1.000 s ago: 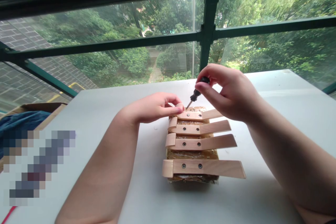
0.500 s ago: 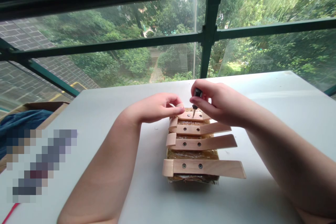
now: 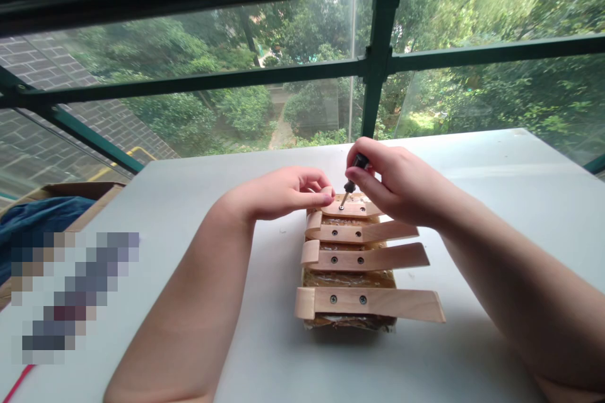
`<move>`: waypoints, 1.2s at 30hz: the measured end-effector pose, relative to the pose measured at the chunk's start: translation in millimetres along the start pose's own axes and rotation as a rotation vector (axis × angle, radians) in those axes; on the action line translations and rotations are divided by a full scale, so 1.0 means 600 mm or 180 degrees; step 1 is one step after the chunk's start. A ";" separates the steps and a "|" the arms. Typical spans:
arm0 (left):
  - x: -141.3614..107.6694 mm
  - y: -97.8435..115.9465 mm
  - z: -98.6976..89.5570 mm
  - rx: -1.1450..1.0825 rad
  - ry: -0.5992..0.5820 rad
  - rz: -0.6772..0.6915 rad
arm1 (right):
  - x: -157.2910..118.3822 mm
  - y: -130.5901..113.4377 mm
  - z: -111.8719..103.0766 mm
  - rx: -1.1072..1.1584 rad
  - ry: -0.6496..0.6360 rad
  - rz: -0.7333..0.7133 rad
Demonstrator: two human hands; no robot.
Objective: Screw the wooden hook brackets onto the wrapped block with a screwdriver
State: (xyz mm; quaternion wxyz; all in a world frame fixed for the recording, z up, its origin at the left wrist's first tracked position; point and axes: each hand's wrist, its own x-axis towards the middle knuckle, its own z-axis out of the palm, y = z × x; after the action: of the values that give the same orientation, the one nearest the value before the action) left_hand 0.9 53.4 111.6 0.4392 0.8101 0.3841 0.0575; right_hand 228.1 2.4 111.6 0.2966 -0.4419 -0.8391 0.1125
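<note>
A tape-wrapped block (image 3: 348, 279) lies on the white table, with several pale wooden pieces fixed across it by pairs of screws. The nearest wooden piece (image 3: 382, 302) sticks out past the block's right side. My right hand (image 3: 390, 179) is closed round the black handle of a screwdriver (image 3: 350, 187), whose tip is at the left screw (image 3: 341, 208) of the farthest wooden piece. My left hand (image 3: 288, 192) pinches the rounded left end of that same farthest piece (image 3: 352, 209).
The white table (image 3: 265, 340) reaches to green-framed windows at the back. An open cardboard box (image 3: 106, 193) with dark blue cloth (image 3: 47, 217) stands beyond its left edge. A blurred-out patch and a red cord (image 3: 21, 384) are at the lower left.
The screwdriver tip has moved left from between the two screws onto the left screw of the farthest piece, and its handle leans more to the right. My left hand keeps its grip.
</note>
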 end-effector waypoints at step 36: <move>0.041 0.013 0.068 -0.0629 0.1068 0.0683 | -0.007 0.014 -0.037 0.0308 -0.0006 0.0014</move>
State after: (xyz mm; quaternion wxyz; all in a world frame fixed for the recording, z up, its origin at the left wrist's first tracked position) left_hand 39.8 40.3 86.7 0.4377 0.7784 0.3559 0.2753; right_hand 248.8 2.3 124.0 0.3165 -0.4287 -0.8320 0.1540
